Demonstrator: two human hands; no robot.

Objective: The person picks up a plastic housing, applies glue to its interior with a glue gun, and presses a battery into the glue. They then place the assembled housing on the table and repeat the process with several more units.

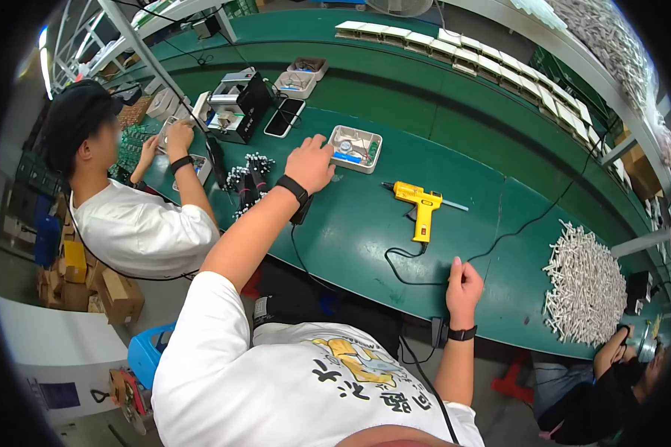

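Note:
My left hand (pixel 311 165) reaches out over the green table, palm down, with its fingers apart. Its fingertips are at the left edge of a small white plastic box (pixel 376 159); whether they touch the rim I cannot tell. Inside the box are a blue cylindrical cell (pixel 347 157), a round part and thin wires. My right hand (pixel 464 289) is closed in a loose fist, thumb up, by the table's near edge, and nothing shows in it. Between the hands a yellow hot glue gun (pixel 423 205) lies on its side, a glue stick (pixel 455 205) poking out of its back.
A phone (pixel 284 118), a black machine (pixel 238 104) and bundled black wires (pixel 252 182) are at left, beside a co-worker (pixel 138 216). At right lies a heap of small white parts (pixel 585 287), near another person (pixel 604 395). The glue gun's cord (pixel 395 277) loops near my right hand.

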